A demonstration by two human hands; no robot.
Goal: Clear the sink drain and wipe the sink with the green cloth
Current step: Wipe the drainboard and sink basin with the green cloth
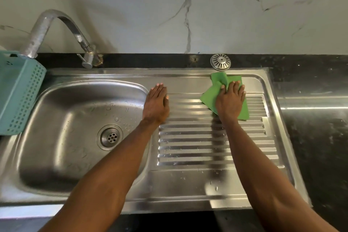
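Observation:
A steel sink [62,158] has its basin on the left and a ribbed drainboard [211,149] on the right. The drain [112,137] at the basin's bottom shows its open holes, with water drops around it. Its round strainer [220,61] lies on the black counter behind the drainboard. My right hand [230,100] presses flat on the green cloth [211,96] at the drainboard's far end. My left hand [157,102] rests flat with straight fingers on the steel rim between basin and drainboard.
A curved metal tap [56,24] arches over the basin's back left. A teal perforated plastic basket [18,90] hangs over the sink's left edge. Black stone counter [310,137] runs to the right, and a white marble wall [188,5] stands behind.

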